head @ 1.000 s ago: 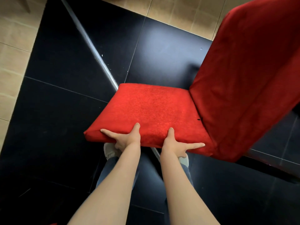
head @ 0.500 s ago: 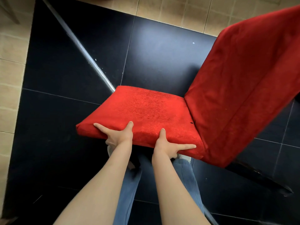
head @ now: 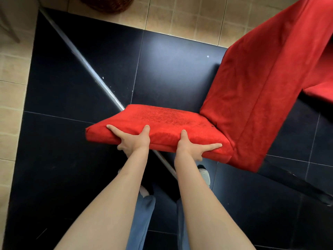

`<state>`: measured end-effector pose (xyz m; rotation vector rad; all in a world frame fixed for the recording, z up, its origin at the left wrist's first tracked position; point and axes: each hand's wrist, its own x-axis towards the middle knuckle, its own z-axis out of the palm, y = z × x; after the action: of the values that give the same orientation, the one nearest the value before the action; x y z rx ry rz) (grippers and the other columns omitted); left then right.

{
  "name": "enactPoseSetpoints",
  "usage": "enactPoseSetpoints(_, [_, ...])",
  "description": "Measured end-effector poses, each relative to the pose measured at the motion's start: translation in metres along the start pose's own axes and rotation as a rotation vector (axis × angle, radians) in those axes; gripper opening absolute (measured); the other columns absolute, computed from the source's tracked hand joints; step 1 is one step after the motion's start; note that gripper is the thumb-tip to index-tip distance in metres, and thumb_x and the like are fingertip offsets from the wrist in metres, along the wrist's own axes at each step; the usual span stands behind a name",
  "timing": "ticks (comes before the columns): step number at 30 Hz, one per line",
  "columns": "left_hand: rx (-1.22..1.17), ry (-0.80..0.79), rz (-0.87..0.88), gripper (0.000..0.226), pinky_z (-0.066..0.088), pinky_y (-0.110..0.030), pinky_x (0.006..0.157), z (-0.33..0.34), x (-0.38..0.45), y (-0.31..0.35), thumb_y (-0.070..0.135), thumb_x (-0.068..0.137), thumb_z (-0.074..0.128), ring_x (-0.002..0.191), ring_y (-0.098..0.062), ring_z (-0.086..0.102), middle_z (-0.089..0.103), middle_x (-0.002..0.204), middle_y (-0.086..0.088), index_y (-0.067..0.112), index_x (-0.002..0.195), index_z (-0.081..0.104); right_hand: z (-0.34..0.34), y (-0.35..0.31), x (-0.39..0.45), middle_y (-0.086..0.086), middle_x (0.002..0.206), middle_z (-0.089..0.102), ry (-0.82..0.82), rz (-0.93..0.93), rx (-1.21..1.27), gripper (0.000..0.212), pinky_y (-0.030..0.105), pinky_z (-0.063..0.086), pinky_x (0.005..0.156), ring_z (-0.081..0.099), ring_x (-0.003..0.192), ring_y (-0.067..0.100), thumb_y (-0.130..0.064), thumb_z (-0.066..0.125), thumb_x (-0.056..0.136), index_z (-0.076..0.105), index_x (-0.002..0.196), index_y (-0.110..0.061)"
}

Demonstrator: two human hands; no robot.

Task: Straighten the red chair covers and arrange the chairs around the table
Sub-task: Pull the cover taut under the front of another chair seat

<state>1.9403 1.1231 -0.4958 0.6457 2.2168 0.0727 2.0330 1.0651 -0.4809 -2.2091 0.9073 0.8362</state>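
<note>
A chair in a red cover fills the middle and right of the head view, its seat (head: 162, 121) facing me and its tall back (head: 266, 83) rising to the upper right. My left hand (head: 132, 141) grips the near edge of the seat, thumb on top and fingers curled under. My right hand (head: 190, 147) grips the same edge further right, thumb up on the cushion, index finger laid along the side. The chair's dark leg (head: 306, 184) stretches out to the lower right. The table is not in view.
The floor is black tile (head: 72, 159) bordered by beige tile (head: 12, 98). A grey metal strip (head: 84, 64) crosses it diagonally under the seat. Part of a second red chair (head: 322, 91) shows at the right edge, a woven basket (head: 111, 3) at the top. My feet stand below the seat.
The chair has tilted further and its seat now sits higher in the view. Both hands have kept their hold on the near edge. More beige floor and a basket now show at the top.
</note>
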Motion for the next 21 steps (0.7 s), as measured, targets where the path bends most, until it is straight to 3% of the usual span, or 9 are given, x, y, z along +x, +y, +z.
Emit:
enactPoseSetpoints(7, [0.025,-0.004,0.026,0.126,0.037,-0.038,0.068,0.010,-0.003,0.030,0.052,0.066,0.080,0.054,-0.020,0.039,0.038,0.125,-0.026,0.049,0.143,-0.021,0.008,-0.029,0.006,0.032,0.128,0.041,-0.019,-0.017,0.015,0.133,0.041,0.046,0.089,0.061,0.092,0.042,-0.040,0.086,0.066,-0.022,0.143,-0.051])
enactPoseSetpoints(13, [0.064,-0.027,0.039,0.127,0.037,-0.038,0.066,0.014,-0.002,0.039,0.057,0.067,0.076,0.055,-0.020,0.042,0.037,0.124,-0.026,0.047,0.141,-0.026,0.011,-0.036,0.010,0.033,0.126,0.042,-0.030,-0.026,0.000,0.134,0.037,0.045,0.083,0.047,0.071,0.031,-0.043,0.086,0.065,-0.024,0.142,-0.051])
enactPoseSetpoints(17, [0.084,-0.032,0.048,0.128,0.035,-0.037,0.063,0.017,0.001,0.051,0.058,0.067,0.075,0.055,-0.020,0.043,0.037,0.125,-0.028,0.046,0.141,-0.028,0.010,-0.045,0.010,0.034,0.128,0.043,-0.069,-0.062,0.000,0.132,0.038,0.045,0.087,0.050,0.078,0.031,-0.042,0.085,0.067,-0.022,0.144,-0.049])
enactPoseSetpoints(21, [0.122,-0.031,0.060,0.127,0.034,-0.038,0.065,0.020,0.004,0.069,0.056,0.067,0.076,0.053,-0.019,0.040,0.036,0.126,-0.029,0.045,0.143,-0.025,0.008,-0.057,0.009,0.034,0.127,0.048,-0.114,-0.124,-0.041,0.128,0.040,0.044,0.093,0.057,0.109,0.040,-0.038,0.083,0.070,-0.020,0.146,-0.046])
